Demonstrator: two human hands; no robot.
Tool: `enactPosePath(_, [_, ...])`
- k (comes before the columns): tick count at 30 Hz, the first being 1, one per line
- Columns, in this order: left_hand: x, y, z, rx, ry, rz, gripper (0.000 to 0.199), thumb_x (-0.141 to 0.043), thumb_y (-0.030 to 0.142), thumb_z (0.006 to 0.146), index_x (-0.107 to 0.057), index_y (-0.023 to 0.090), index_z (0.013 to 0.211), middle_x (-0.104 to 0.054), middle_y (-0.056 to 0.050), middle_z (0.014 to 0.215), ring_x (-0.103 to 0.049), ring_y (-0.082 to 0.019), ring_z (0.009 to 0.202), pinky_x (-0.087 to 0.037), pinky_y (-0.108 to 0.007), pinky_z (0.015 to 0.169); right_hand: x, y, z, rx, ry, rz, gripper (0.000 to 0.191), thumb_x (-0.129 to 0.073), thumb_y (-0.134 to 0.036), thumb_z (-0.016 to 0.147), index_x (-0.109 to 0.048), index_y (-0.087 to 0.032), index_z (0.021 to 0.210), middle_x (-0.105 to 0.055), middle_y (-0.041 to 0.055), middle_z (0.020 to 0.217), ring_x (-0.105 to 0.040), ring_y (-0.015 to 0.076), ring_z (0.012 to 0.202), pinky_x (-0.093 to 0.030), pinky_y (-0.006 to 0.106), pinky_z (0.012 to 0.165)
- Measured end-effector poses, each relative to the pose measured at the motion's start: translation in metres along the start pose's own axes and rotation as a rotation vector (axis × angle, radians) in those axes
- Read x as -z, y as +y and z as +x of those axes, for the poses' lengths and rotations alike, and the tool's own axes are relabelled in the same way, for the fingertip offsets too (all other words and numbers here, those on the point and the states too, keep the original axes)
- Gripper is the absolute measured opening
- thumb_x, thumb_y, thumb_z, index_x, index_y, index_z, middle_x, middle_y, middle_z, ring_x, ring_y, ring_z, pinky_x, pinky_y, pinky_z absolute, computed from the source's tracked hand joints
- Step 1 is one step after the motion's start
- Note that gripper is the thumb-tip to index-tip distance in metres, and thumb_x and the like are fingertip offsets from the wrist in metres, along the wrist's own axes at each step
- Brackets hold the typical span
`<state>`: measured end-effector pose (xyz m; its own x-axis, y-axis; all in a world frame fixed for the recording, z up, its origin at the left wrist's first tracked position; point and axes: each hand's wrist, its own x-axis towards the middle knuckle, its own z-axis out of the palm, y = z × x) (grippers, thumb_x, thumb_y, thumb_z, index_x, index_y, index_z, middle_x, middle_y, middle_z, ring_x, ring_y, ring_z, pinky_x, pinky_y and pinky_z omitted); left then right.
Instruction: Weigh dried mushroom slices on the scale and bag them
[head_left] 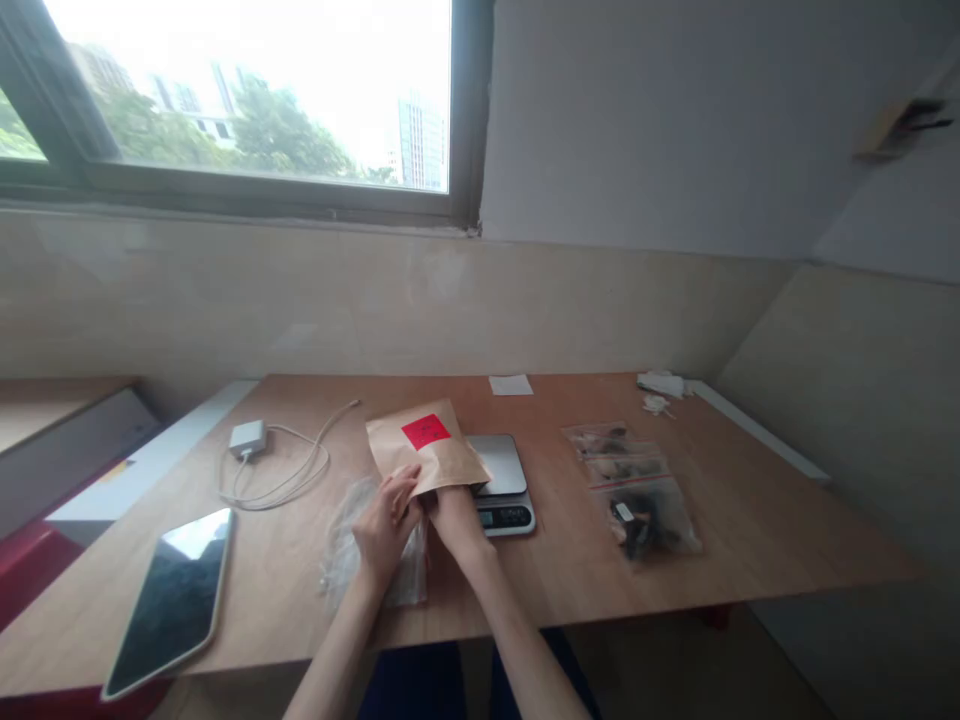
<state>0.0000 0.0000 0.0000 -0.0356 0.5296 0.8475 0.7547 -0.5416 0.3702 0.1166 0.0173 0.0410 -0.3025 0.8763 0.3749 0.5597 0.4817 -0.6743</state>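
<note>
Left hand [386, 520] pinches the paper bag [450, 462]; right hand [456, 515] reaches inside, grip hidden.

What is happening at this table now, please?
A person's left hand grips the near edge of a brown paper bag with a red label, while the right hand reaches into or under its near end; which one is hidden. The bag is in front of a digital scale. Clear plastic bags lie by the left hand, and filled zip bags lie to the right.
</note>
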Motion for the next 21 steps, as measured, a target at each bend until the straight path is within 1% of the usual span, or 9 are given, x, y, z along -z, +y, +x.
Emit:
enactPosePath(2, [0.000, 0.000, 0.000, 0.006, 0.003, -0.001, 0.013, -0.049, 0.021, 0.082, -0.051, 0.020, 0.095, -0.069, -0.007, 0.099, -0.065, -0.020, 0.091, -0.054, -0.036, 0.079, 0.004, -0.005, -0.009, -0.050, 0.018, 0.034, 0.033, -0.049, -0.007, 0.081, -0.060, -0.016, 0.111, -0.065, 0.0121, 0.107, -0.061, 0.0222, 0.099, -0.046, 0.031, 0.088])
enactPosePath(4, [0.000, 0.000, 0.000, 0.008, 0.008, 0.003, 0.013, -0.049, 0.021, 0.083, -0.051, 0.020, 0.095, -0.069, -0.007, 0.099, -0.065, -0.020, 0.092, -0.054, -0.035, 0.077, 0.004, -0.009, -0.016, -0.094, 0.050, 0.027, 0.032, -0.049, -0.006, 0.081, -0.063, -0.017, 0.108, -0.067, 0.0135, 0.099, -0.064, 0.0240, 0.091, -0.049, 0.032, 0.081])
enactPosePath(5, [0.001, 0.000, 0.000, 0.006, 0.008, 0.004, 0.013, -0.049, 0.021, 0.083, -0.051, 0.020, 0.096, -0.069, -0.007, 0.099, -0.065, -0.019, 0.093, -0.054, -0.034, 0.076, 0.003, -0.009, -0.019, -0.099, 0.078, 0.020, 0.032, -0.050, -0.006, 0.081, -0.063, -0.017, 0.108, -0.067, 0.0140, 0.098, -0.064, 0.0248, 0.091, -0.049, 0.033, 0.082])
enactPosePath(7, [0.001, 0.000, 0.000, 0.001, 0.002, 0.004, 0.014, -0.050, 0.020, 0.082, -0.051, 0.020, 0.097, -0.069, -0.007, 0.100, -0.065, -0.019, 0.094, -0.054, -0.033, 0.075, 0.001, -0.010, -0.025, -0.083, 0.141, 0.008, 0.032, -0.051, -0.009, 0.082, -0.062, -0.019, 0.110, -0.064, 0.0142, 0.104, -0.060, 0.0260, 0.099, -0.047, 0.036, 0.086])
enactPosePath(9, [0.000, 0.000, -0.001, 0.001, -0.004, -0.003, 0.015, -0.051, 0.020, 0.082, -0.052, 0.020, 0.097, -0.069, -0.007, 0.101, -0.064, -0.020, 0.094, -0.054, -0.033, 0.075, 0.001, -0.010, -0.029, -0.070, 0.177, -0.001, 0.032, -0.051, -0.012, 0.083, -0.060, -0.022, 0.113, -0.061, 0.0131, 0.109, -0.055, 0.0262, 0.106, -0.045, 0.038, 0.090])
enactPosePath(12, [0.000, -0.001, -0.001, 0.015, 0.001, -0.028, 0.017, -0.051, 0.019, 0.081, -0.053, 0.020, 0.098, -0.068, -0.007, 0.103, -0.063, -0.020, 0.097, -0.054, -0.034, 0.078, 0.004, -0.010, -0.036, -0.051, 0.174, 0.007, 0.033, -0.051, -0.014, 0.084, -0.058, -0.025, 0.115, -0.057, 0.0110, 0.112, -0.053, 0.0257, 0.107, -0.046, 0.039, 0.091])
enactPosePath(16, [-0.001, -0.002, -0.002, 0.013, 0.018, -0.043, 0.019, -0.050, 0.015, 0.081, -0.052, 0.019, 0.099, -0.068, -0.006, 0.103, -0.062, -0.019, 0.100, -0.051, -0.036, 0.086, 0.010, -0.011, -0.042, -0.016, 0.158, 0.029, 0.032, -0.050, -0.013, 0.085, -0.058, -0.028, 0.112, -0.055, 0.0079, 0.109, -0.053, 0.0244, 0.104, -0.047, 0.039, 0.088])
enactPosePath(19, [-0.002, -0.003, -0.003, 0.044, 0.019, -0.051, 0.018, -0.048, 0.015, 0.083, -0.051, 0.019, 0.100, -0.067, -0.007, 0.105, -0.061, -0.019, 0.101, -0.051, -0.036, 0.085, 0.013, -0.011, -0.045, -0.005, 0.155, 0.037, 0.026, -0.052, -0.013, 0.084, -0.060, -0.027, 0.105, -0.055, 0.0069, 0.105, -0.054, 0.0233, 0.101, -0.048, 0.038, 0.088])
enactPosePath(21, [-0.003, -0.004, -0.003, 0.087, 0.015, -0.063, 0.017, -0.048, 0.016, 0.083, -0.051, 0.019, 0.100, -0.067, -0.008, 0.106, -0.061, -0.019, 0.101, -0.052, -0.034, 0.082, 0.014, -0.009, -0.048, 0.004, 0.162, 0.064, 0.026, -0.052, -0.011, 0.083, -0.061, -0.026, 0.102, -0.054, 0.0070, 0.107, -0.053, 0.0226, 0.102, -0.048, 0.038, 0.089])
